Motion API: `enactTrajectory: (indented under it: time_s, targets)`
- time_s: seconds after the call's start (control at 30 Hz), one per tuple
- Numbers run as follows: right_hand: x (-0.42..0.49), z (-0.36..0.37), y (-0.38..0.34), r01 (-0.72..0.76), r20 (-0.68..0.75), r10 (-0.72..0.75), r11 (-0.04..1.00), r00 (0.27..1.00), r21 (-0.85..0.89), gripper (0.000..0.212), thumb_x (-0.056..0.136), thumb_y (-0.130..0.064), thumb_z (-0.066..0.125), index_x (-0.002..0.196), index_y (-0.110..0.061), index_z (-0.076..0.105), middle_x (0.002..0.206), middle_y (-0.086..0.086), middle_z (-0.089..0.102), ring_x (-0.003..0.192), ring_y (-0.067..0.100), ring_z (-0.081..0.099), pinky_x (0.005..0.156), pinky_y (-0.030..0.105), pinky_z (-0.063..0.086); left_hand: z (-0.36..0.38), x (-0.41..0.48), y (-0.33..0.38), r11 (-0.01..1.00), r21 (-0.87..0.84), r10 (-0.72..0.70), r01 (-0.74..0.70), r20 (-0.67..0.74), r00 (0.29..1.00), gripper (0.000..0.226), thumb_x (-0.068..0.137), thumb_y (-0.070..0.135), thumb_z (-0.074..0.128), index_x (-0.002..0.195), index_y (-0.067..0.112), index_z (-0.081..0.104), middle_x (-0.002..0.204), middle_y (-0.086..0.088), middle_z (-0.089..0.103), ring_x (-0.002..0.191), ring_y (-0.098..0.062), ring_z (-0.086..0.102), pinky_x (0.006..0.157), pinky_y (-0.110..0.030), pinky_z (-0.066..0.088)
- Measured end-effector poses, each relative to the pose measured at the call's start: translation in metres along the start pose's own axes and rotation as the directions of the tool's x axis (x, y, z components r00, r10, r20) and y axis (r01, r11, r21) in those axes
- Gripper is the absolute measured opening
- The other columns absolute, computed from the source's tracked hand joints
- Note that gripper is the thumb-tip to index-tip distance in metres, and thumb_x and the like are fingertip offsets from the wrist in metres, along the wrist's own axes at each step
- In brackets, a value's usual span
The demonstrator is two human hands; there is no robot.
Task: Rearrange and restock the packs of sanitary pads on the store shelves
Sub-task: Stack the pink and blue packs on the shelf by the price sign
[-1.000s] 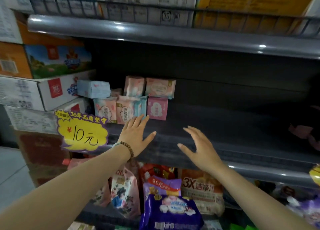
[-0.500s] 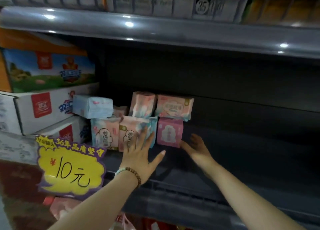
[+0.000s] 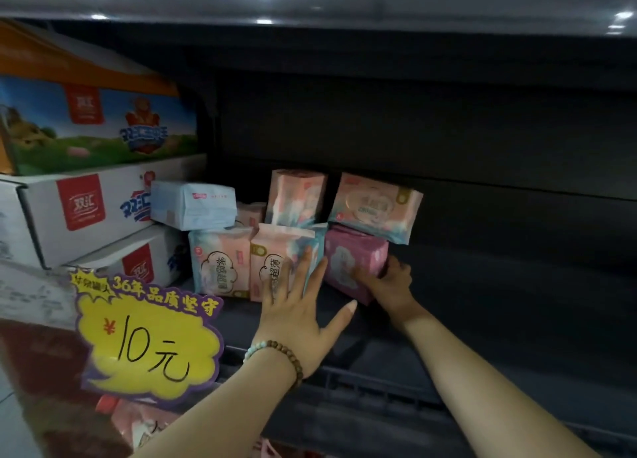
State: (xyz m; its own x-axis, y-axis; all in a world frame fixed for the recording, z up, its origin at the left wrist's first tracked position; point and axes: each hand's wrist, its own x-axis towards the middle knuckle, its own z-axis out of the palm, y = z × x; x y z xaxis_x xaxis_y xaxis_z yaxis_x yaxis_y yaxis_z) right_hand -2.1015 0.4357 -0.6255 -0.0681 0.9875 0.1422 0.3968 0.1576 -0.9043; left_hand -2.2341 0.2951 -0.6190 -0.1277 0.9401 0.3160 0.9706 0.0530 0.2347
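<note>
Yellow burst sign (image 3: 148, 340) at shelf front showing handwritten "¥10元". Purple band along its top reading "36年品质坚守"; small characters at band's left blurring out.

Upper white carton (image 3: 44, 213) carrying red square label "双汇", with blue "双汇" lettering starting beside it.

Lower white carton (image 3: 151, 251) showing same red "双汇" label.

Colourful carton (image 3: 51, 130) on top bearing red "双汇" square; blue lettering below not reading clearly.

Pastel pad pack (image 3: 220, 268) and neighbour pack (image 3: 265, 251) displaying cloud panels, characters staying uncertain.

Pink pack (image 3: 351, 257) print blurring.
</note>
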Motion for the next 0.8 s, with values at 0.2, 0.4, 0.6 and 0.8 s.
enactTrajectory:
  time_s: [0.2,0.4,0.6,0.8]
  targets:
    - [-0.032,-0.012,-0.009,-0.107,0.141,0.05,0.896,0.989,0.43,0.068,0.069,-0.025,0.085,0.126,-0.012,0.051,0.119,0.006,0.066,0.104,0.02,0.066,0.092,0.038,0.054,-0.003,-0.001,0.0,0.998,-0.062,-0.006,0.006,-0.003,1.0,0.077,0.087,0.073,0.012,0.143,0.036,-0.027,0.151,0.015,-0.035,0.14,-0.013,-0.03,0.116,-0.04,-0.017]
    - [-0.101,-0.082,-0.036,-0.216,0.319,0.073,0.87,0.945,0.442,0.058,0.071,-0.03,0.078,0.123,-0.013,0.059,0.103,0.008,0.074,0.094,0.022,0.071,0.075,0.031,0.056,-0.011,-0.007,0.0,0.969,-0.243,0.023,-0.052,-0.12,0.993,0.109,0.059,0.088,-0.019,0.151,0.031,-0.005,0.16,0.009,-0.008,0.146,-0.011,-0.009,0.119,-0.042,-0.007]
    - [-0.175,-0.108,-0.07,-0.264,0.488,0.065,0.898,0.871,0.352,0.049,0.073,-0.035,0.071,0.118,-0.017,0.06,0.094,0.003,0.076,0.081,0.014,0.072,0.065,0.025,0.055,-0.052,-0.077,0.03,0.367,-0.93,-0.084,0.022,-0.01,0.996,0.083,0.077,0.078,0.043,0.144,0.03,0.032,0.137,0.014,0.045,0.118,0.006,0.046,0.098,-0.018,0.039]
    - [-0.237,-0.068,-0.078,-0.382,0.648,0.156,0.896,0.746,0.225,0.045,0.076,-0.033,0.069,0.115,-0.013,0.062,0.094,0.006,0.075,0.077,0.015,0.071,0.066,0.025,0.056,-0.072,-0.16,-0.005,0.168,-0.925,-0.139,0.341,0.32,0.937,0.025,0.089,0.035,0.055,0.106,0.016,0.056,0.086,-0.002,0.069,0.057,-0.009,0.066,0.057,-0.031,0.057]
